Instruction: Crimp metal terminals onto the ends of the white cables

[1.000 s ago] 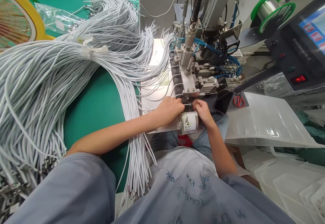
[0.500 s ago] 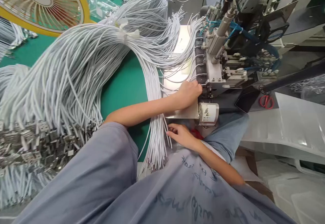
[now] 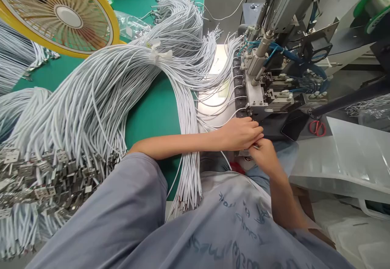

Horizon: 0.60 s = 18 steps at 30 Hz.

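Note:
My left hand [image 3: 240,134] and my right hand [image 3: 264,153] meet at the near end of the machine's black slotted block [image 3: 239,85]. The fingers of both are closed around something small that they mostly hide; a bit of metal shows between them. One white cable [image 3: 225,160] hangs below my left hand toward my lap. Several white cables run into the block's slots. My left forearm lies across a hanging bundle of white cables [image 3: 186,114], which joins a large tied bundle [image 3: 100,78] on the green table [image 3: 149,110].
A yellow fan [image 3: 115,25] stands at the upper left. Metal cylinders and blue tubes of the machine [image 3: 258,57] rise at the right. Red-handled scissors [image 3: 317,128] lie beside a black flat object [image 3: 294,126]. Metal connectors [image 3: 45,175] hang at the lower left.
My right hand has moved up and right from beside the hanging bundle to meet my left hand. My left hand has moved slightly right and nearer to me. The camera view has shifted a little.

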Each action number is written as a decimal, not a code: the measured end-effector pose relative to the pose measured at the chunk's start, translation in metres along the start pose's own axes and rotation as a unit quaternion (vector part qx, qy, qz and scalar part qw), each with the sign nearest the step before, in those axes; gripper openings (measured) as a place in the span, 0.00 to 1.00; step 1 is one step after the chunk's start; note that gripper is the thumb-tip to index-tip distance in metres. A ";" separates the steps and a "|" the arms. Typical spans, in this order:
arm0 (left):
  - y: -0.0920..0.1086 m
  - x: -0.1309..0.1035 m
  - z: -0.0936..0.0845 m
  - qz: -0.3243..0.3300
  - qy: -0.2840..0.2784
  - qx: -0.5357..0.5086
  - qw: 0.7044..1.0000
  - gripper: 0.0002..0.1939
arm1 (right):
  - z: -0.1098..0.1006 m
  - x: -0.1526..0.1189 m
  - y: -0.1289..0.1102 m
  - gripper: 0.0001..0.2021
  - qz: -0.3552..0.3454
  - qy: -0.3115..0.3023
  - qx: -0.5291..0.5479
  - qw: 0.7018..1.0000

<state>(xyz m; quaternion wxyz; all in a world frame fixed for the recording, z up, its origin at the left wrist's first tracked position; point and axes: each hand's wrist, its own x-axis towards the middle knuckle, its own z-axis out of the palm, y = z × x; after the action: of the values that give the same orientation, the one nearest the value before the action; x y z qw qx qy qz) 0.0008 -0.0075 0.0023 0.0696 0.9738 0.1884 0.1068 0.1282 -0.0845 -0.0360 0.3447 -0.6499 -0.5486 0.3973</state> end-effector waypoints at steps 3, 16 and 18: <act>-0.007 -0.001 0.003 -0.024 -0.025 -0.044 0.998 0.18 | -0.018 0.012 0.007 0.05 -0.001 0.091 0.099 0.991; -0.031 0.006 0.008 -0.014 0.148 -0.271 0.951 0.10 | 0.003 0.033 0.001 0.09 -0.060 0.191 0.356 0.913; -0.032 0.007 0.008 -0.020 0.154 -0.292 0.944 0.09 | 0.003 0.033 0.001 0.08 -0.063 0.203 0.326 0.921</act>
<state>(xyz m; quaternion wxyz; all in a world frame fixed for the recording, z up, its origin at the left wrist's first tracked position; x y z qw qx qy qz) -0.0018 0.0239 -0.0100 0.3226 0.8784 0.1772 0.3047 0.1287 -0.0518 -0.0429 0.6661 -0.5321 -0.3466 0.3913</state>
